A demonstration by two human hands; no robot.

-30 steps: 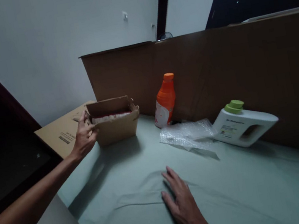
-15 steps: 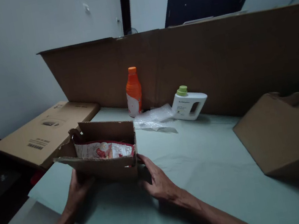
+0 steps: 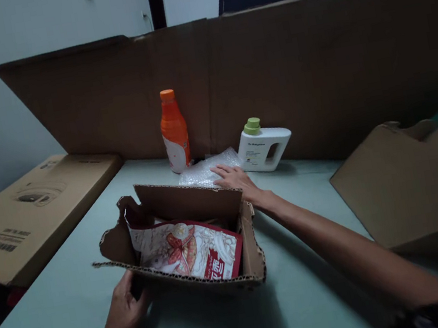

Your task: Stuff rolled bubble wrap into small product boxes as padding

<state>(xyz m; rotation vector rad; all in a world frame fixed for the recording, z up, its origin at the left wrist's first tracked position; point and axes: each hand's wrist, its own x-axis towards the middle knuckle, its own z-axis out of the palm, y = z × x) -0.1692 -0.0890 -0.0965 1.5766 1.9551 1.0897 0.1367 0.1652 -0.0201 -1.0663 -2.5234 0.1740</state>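
Observation:
My left hand [image 3: 124,308] grips the near left side of an open, torn-edged cardboard box [image 3: 193,199]; some of its fingertips are hidden under the box. Inside lies a white and dark-red printed pouch [image 3: 185,249]. Beyond the far side of the box, my right hand [image 3: 239,181] lies with fingers stretched out over a sheet of clear bubble wrap [image 3: 204,173]. An orange bottle [image 3: 174,132] stands just behind the wrap. To the right of it is a white jug with a green cap [image 3: 262,149].
A tall cardboard panel [image 3: 292,77] stands along the back of the table [image 3: 308,284]. At the left lies a flat printed carton [image 3: 36,213]. Another open cardboard box [image 3: 409,187] sits at the right.
My right hand has let go of the box's right side and reached forward to the bubble wrap. The box has come nearer and tilted towards me, showing more of the pouch.

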